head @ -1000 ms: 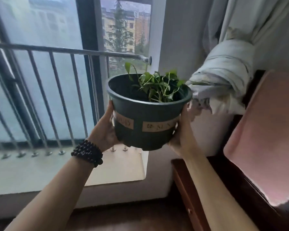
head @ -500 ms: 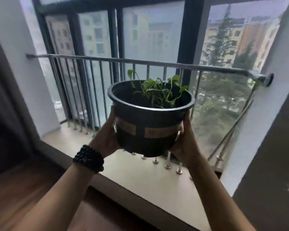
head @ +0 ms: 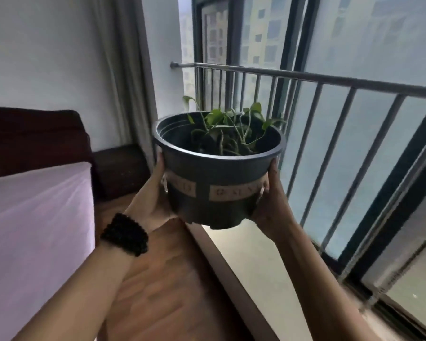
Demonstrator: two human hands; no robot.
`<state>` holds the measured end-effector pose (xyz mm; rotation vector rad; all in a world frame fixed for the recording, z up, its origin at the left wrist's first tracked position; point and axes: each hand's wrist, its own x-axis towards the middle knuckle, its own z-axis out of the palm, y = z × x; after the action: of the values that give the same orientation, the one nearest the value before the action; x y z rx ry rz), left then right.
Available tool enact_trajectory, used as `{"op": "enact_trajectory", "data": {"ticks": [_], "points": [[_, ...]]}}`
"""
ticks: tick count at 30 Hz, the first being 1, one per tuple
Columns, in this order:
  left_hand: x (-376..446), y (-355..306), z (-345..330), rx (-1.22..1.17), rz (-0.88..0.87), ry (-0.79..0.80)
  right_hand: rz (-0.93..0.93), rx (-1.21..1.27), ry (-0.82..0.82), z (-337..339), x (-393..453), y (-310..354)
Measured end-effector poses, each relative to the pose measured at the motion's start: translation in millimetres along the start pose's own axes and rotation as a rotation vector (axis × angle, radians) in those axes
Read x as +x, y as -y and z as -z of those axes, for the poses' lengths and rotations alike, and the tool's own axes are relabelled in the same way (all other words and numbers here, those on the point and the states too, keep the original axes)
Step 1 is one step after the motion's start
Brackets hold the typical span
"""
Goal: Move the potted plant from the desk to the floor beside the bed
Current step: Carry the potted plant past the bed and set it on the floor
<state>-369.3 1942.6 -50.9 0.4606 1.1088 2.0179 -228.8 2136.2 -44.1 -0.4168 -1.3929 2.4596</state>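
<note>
A dark green plastic pot with a tan label band and a small green leafy plant is held up in the air at chest height. My left hand, with a black bead bracelet on its wrist, grips the pot's left side. On the pot's right side my right hand does the same. Both palms press against the pot's wall near its base. The bed with a pale pink sheet lies at the left. A strip of wooden floor runs between the bed and the window sill.
A dark wooden headboard and a dark nightstand stand against the white wall at the left. A low pale window sill with a metal railing runs along the right. A grey curtain hangs by the window.
The view has swung left: the desk side and bundled cloth are gone, the window passed across, and the bed and floor strip have come into sight. The pot stays held in both hands.
</note>
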Motion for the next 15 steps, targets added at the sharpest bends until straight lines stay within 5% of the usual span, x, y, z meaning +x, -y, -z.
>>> {"op": "enact_trajectory", "data": {"ticks": [15], "points": [[95,-105,200,-0.018,-0.17,-0.15,-0.135,-0.037,0.186,-132,229,-54]]}}
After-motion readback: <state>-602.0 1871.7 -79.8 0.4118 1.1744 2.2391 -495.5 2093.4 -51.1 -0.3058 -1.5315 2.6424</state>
